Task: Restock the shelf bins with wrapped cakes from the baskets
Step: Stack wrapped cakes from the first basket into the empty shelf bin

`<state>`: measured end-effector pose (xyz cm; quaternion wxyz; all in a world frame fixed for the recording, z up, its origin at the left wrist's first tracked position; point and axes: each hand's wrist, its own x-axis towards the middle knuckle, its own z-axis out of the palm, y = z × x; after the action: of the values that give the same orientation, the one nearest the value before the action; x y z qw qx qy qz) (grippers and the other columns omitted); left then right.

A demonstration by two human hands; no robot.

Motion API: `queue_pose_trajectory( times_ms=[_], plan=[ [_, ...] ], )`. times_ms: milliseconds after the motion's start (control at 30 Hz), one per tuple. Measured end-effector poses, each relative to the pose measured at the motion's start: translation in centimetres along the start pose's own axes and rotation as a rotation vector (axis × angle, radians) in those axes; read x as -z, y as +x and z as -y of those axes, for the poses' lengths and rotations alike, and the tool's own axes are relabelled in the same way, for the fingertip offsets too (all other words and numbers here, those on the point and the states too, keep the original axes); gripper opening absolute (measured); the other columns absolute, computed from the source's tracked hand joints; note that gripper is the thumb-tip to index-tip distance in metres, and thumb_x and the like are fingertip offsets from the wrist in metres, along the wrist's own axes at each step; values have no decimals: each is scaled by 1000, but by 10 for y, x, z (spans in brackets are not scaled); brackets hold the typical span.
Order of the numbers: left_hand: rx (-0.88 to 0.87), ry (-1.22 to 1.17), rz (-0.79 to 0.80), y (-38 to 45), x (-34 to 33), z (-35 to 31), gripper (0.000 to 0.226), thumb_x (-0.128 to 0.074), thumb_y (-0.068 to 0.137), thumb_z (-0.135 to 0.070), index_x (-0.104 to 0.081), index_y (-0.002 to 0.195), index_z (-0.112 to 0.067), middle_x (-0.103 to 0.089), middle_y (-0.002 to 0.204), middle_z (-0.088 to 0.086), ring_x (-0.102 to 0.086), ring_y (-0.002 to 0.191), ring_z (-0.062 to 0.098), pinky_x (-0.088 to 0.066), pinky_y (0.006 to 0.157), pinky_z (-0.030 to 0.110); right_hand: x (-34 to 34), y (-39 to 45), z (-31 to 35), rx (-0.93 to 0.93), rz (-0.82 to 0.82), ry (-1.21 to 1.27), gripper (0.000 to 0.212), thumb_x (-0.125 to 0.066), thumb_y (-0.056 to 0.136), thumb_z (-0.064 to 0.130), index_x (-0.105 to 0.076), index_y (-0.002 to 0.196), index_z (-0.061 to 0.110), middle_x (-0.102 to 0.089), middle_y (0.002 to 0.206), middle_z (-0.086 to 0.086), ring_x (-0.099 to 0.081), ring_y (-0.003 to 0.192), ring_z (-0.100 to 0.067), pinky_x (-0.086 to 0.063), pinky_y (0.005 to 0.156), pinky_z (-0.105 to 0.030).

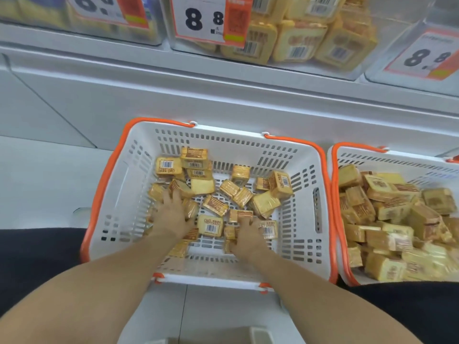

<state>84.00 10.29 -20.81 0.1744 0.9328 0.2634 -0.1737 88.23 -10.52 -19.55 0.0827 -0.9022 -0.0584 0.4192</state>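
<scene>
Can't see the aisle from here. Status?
Both hands down in the near basket: left hand spread on wrapped cakes, right hand gathering some. Second basket fuller. Nothing in the way.

Both bare forearms are being stretched forward and downward, converging slightly. The left hand (173, 214) is being held palm-down with its fingers spread and extended. The right hand (249, 235) is being held lower, its fingers curled and its thumb tucked inward.

Price cards (198, 19) reading 8.8
</scene>
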Motion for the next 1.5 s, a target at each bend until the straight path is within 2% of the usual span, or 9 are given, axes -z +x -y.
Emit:
queue_pose_trajectory(
  times_ms=[367, 500, 800, 900, 1033, 1133, 1200, 1333, 1500],
  plan=[
    [122, -156, 162, 9, -4, 2, 79, -85, 79, -41, -42, 141, -18, -53, 128, 21, -58, 112, 36, -51, 91, 41, -12, 12, 5, -21, -37, 5, 71, -71, 89, 45, -25, 137, 19, -12, 149, -29, -56, 116, -42, -55, 91, -43],
    [135, -199, 137, 12, 2, 9, 60, -82, 83, -20, -50, 134, -23, -63, 115, 12, -61, 88, 26, -53, 75, 37, -10, 16, 3, 41, -38, 33, 60, -76, 88, 32, -37, 134, 27, -15, 149, -22, -53, 117, -43, -54, 92, -44],
    [122, -179, 301, 31, 72, 4, 30, -63, 90, -20, -59, 119, -13, -66, 96, 6, -67, 90, 26, -55, 73, 35, -3, 7, 14, 172, -85, -343, 58, -64, 87, 5, -40, 139, 15, -42, 138, -21, -50, 120, -38, -46, 101, -44],
    [208, -446, 517, 34, 115, 2, 23, -51, 99, -24, -63, 110, -8, -74, 93, 14, -73, 73, 27, -63, 69, 38, 28, -5, 20, 219, -27, -252, 44, -68, 87, 13, -52, 128, 15, -58, 123, -12, -57, 108, -28, -52, 93, -39],
    [47, -948, 864, 26, 133, -11, 34, -43, 99, -37, -60, 100, -7, -64, 80, 13, -52, 57, 19, -43, 56, 27, 111, -21, 30, 171, 333, 55, 51, -77, 84, 39, -61, 127, 19, -66, 100, -4, -62, 83, -22, -51, 73, -33],
    [-59, -1272, 944, 18, 126, -37, 47, -41, 97, -43, -66, 103, -4, -53, 74, 11, -37, 53, 18, -31, 49, 26, 184, -40, 31, 150, 438, 56, 60, -74, 75, 64, -65, 118, 24, -68, 102, -11, -61, 64, -21, -46, 63, -34],
    [-137, -1372, 992, 8, 125, -59, 59, -43, 97, -53, -64, 114, -1, -50, 76, 10, -31, 55, 17, -26, 50, 27, 227, -61, 29, 134, 396, 51, 49, -60, 83, 68, -66, 97, 22, -61, 71, -10, -49, 50, -19, -36, 54, -28],
    [-231, -1643, 1093, -10, 135, -95, 69, -83, 75, -55, -69, 114, -1, -45, 77, 5, -24, 55, 12, -26, 47, 23, 287, -113, 14, 70, 243, 41, 64, -25, 98, 58, -61, 73, 11, -53, 51, -8, -39, 46, -21, -24, 51, -28],
    [-129, -1930, 961, -20, 155, -134, 72, -91, 62, -38, -65, 112, 6, -50, 76, 6, -42, 48, 5, -35, 40, 13, 309, -139, -33, 97, 312, 251, 90, -6, 97, 72, -63, 91, 3, -54, 69, -14, -42, 50, -18, -31, 56, -30]
  ],
)
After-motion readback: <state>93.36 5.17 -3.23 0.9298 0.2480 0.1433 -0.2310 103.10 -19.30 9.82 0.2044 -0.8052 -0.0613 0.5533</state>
